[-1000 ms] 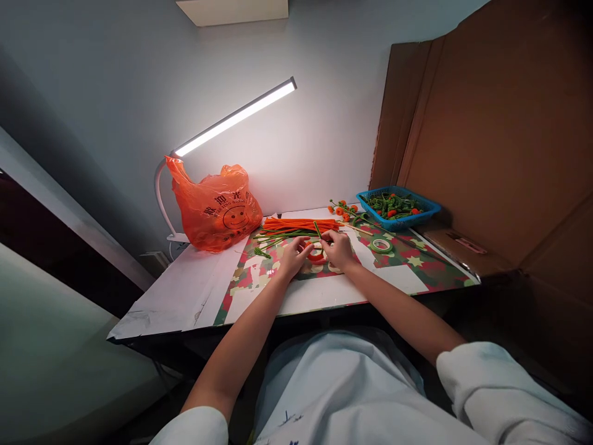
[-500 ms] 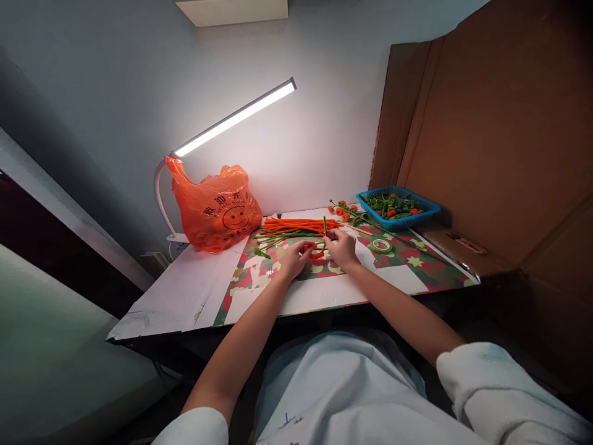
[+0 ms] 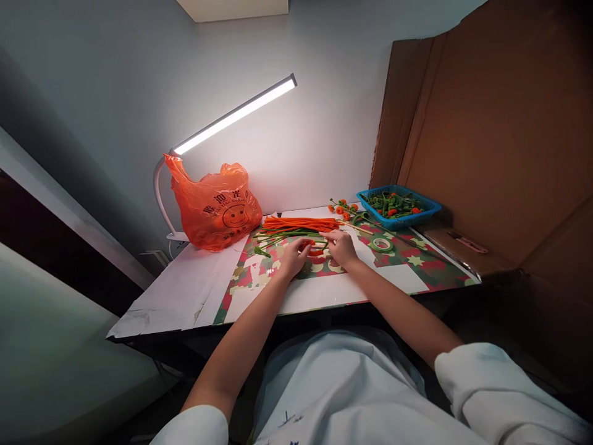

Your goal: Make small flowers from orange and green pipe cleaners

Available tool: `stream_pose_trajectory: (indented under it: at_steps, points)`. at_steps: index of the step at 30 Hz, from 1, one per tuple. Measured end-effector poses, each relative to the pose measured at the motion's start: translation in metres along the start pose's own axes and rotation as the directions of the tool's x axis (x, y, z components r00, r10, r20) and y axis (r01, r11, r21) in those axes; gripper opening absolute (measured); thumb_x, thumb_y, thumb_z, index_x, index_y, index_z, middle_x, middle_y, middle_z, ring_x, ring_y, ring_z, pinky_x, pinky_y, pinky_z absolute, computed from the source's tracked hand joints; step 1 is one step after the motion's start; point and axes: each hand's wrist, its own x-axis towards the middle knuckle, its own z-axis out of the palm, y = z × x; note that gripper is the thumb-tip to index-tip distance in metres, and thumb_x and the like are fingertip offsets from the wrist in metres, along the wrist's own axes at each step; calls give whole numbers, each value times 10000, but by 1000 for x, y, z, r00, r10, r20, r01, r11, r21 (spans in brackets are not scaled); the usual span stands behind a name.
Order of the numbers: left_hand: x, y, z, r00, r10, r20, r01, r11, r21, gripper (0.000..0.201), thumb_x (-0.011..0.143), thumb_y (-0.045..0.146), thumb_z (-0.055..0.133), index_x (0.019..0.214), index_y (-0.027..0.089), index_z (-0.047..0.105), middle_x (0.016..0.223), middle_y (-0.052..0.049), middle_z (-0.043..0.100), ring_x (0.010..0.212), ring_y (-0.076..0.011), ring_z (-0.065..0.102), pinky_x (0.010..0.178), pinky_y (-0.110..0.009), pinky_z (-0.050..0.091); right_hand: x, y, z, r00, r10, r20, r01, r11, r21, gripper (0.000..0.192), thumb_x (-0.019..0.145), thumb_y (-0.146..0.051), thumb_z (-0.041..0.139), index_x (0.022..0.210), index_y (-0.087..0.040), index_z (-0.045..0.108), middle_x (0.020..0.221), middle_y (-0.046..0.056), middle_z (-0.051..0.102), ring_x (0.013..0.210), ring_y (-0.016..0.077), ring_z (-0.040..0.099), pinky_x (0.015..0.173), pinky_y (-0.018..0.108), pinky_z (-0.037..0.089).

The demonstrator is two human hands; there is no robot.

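Between my hands is a small curved piece of orange pipe cleaner (image 3: 317,253) with a green pipe cleaner (image 3: 320,245) beside it. My left hand (image 3: 296,257) is closed in a pinch on the orange piece, its fingertips partly covering it. My right hand (image 3: 341,248) pinches the green pipe cleaner near its right side; its fingertips are partly hidden. Just beyond both hands lie a bundle of orange pipe cleaners (image 3: 296,224) and several loose green stems (image 3: 282,235). A short green bent piece (image 3: 262,252) rests left of my left hand.
A roll of green tape (image 3: 381,245) lies right of my right hand. Behind it are orange pompom flowers (image 3: 343,211) and a blue basket (image 3: 419,217) of green and orange pieces. An orange plastic bag (image 3: 217,210) stands at the back left under a lit lamp (image 3: 236,115).
The green piece that stood upright at my right fingertips no longer sticks up; it now curves low between the hands. My right fingers have shifted slightly. My left hand has barely moved.
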Motion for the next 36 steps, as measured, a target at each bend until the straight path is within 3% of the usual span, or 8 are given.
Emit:
stream_pose_trajectory:
  at_steps: [6,22,27,32,36]
  points:
    - [1,-3,1,996,-8,-89,8,1000,4,194,831,274,554,936,191,693,825,-31,706,723,-155,617,623,-232,453,-1,0,2,999,53,-12,-52,998,38,397,763,-4,451,922,-180,770,839,70,716,792,179,650,731,287,511]
    - [1,-3,1,994,5,-107,-3,1000,23,183,834,278,553,916,180,685,698,-12,665,592,-131,568,568,-229,428,-2,1,4,978,202,59,-198,978,-65,413,748,10,428,929,-139,768,869,92,701,789,179,623,732,286,496]
    - [0,-2,0,997,15,-80,-9,998,66,178,829,256,547,909,184,688,738,-21,683,623,-136,576,580,-230,430,-2,2,6,988,141,65,-135,987,-87,455,742,21,394,930,-156,768,849,75,673,742,160,587,695,275,475]
    - [-1,0,0,999,30,24,-32,997,66,215,832,259,526,946,185,693,806,-42,708,650,-142,590,584,-234,435,-4,-1,3,996,59,63,-55,997,-59,472,741,26,389,927,-178,772,845,74,648,795,176,578,701,284,474]
    - [-1,-1,1,999,28,29,-29,999,45,217,836,281,534,947,189,697,835,-47,710,672,-144,602,591,-236,448,-4,-3,3,999,16,51,-16,1000,-2,466,747,23,398,921,-190,774,835,70,649,791,175,591,704,285,484]
